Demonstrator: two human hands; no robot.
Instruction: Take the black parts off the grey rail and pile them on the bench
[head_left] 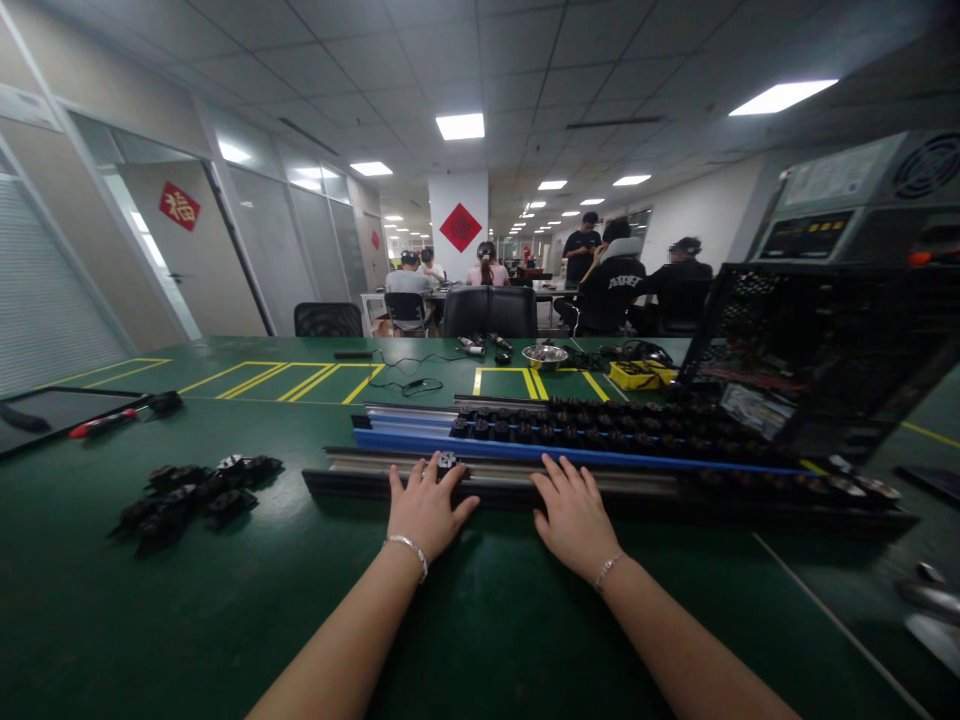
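Black rail (504, 486), one, long, lying along the blue rail's (401, 440) near side: to my eye stiff, slick, best held by both side walls; left hand (421, 512) and right hand (576, 518) upon it, fingers loosely spread, clasping nothing visible, small black part (447, 460) at left fingertips.

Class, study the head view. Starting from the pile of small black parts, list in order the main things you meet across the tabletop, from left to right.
Pile of black parts → left hand → right hand → yellow object → black computer case.
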